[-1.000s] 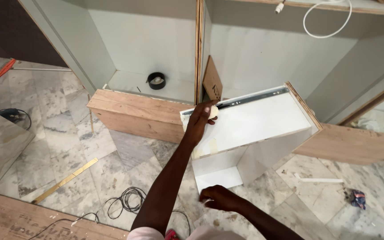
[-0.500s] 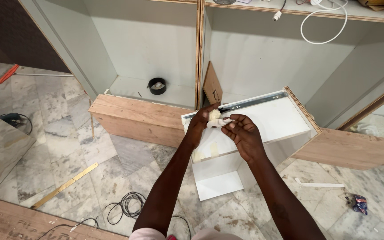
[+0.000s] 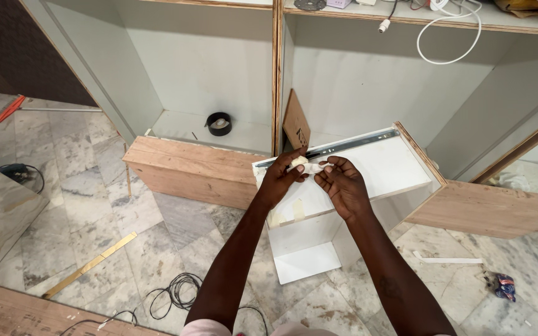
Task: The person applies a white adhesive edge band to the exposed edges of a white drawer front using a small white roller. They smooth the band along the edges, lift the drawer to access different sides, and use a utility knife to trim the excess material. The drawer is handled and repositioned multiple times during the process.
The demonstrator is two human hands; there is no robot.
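My left hand (image 3: pixel 283 178) and my right hand (image 3: pixel 342 185) meet over a white drawer box (image 3: pixel 381 163) that stands tilted on the floor. Between the fingertips of both hands is a small crumpled whitish wad (image 3: pixel 307 165), like tape or paper. A metal slide rail (image 3: pixel 350 144) runs along the drawer's upper side, just beyond the hands. Pale strips of tape (image 3: pixel 287 213) stick to the drawer's white panel below my left hand.
Open grey cabinet bays (image 3: pixel 207 68) stand ahead, with a black tape roll (image 3: pixel 219 122) inside the left one. A plywood plinth (image 3: pixel 188 168) runs along the cabinet base. Black cable (image 3: pixel 175 292), a brass strip (image 3: pixel 91 264) and a white strip (image 3: pixel 446 259) lie on the marble floor.
My right hand rose from low near my body to the drawer top and joined my left hand on the whitish wad. The view moved closer to the cabinet.
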